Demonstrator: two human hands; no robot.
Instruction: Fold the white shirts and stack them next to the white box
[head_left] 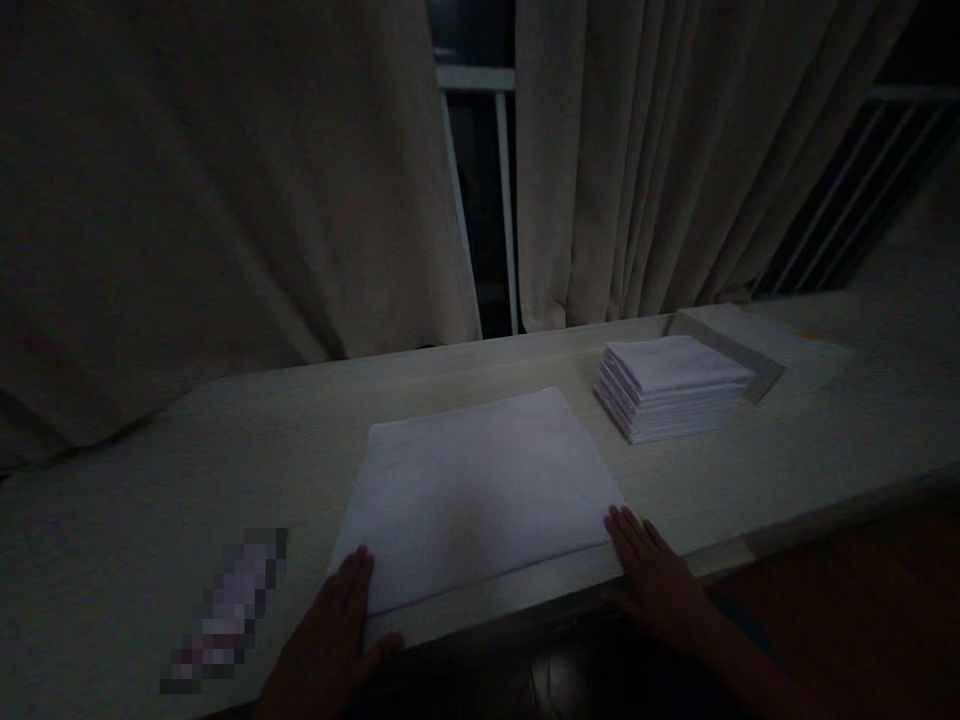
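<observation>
A white cloth (480,480) lies flat in a rectangle on the pale ledge (315,420) in front of me. My left hand (334,615) rests at its near left corner, fingers stretched out and together, thumb apart. At the near right corner, my right hand (649,565) touches the edge with its fingertips, the fingers extended and laid flat. Neither hand grips anything. Beyond the cloth, to the right, stands a neat stack of folded white cloths (675,390).
Long beige curtains (637,150) hang behind the ledge, with white window bars (504,200) between them. A flat grey piece (769,380) lies by the stack. A blurred-out item (225,610) lies on the left. Dark wooden floor (862,600) shows at lower right.
</observation>
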